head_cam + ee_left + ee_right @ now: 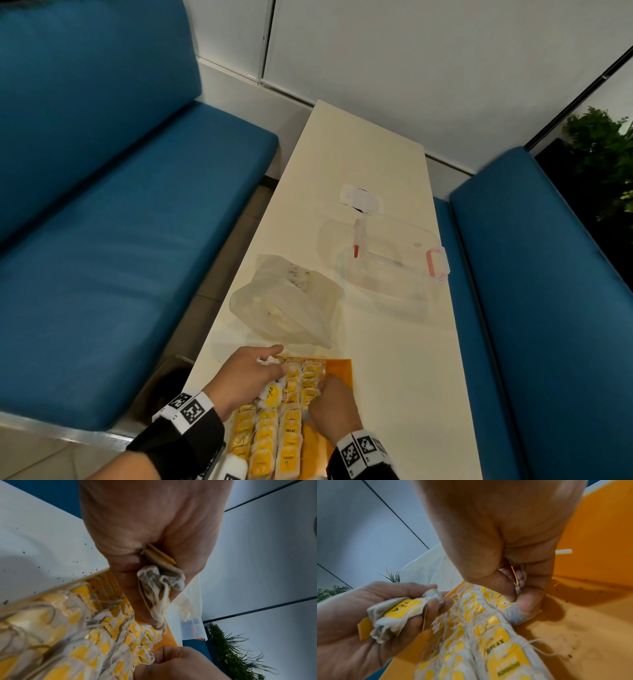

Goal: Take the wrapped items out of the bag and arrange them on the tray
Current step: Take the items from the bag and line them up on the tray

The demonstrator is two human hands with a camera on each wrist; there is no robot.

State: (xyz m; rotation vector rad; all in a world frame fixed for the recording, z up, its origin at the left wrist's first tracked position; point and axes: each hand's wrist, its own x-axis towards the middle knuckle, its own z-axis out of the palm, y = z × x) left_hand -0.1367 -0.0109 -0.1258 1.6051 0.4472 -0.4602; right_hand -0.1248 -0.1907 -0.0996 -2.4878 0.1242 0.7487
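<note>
Rows of wrapped tea bags (270, 435) with yellow tags lie on the orange tray (340, 370) at the near end of the table. My left hand (270, 368) hovers over the tray's far left corner and grips a crumpled bunch of tea bags (159, 582), also seen as held tea bags (399, 609). My right hand (323, 389) is at the right edge of the rows, thumb and fingers pinching one tea bag (513, 614) that rests on the tray floor (573, 622). The translucent plastic bag (287, 305) lies just beyond the tray.
A clear lidded container (387, 274) with red clasps stands to the right of the bag. Blue benches (102, 240) flank the narrow cream table (359, 154). A green plant (603, 154) stands at the far right. Dark crumbs dot the tray.
</note>
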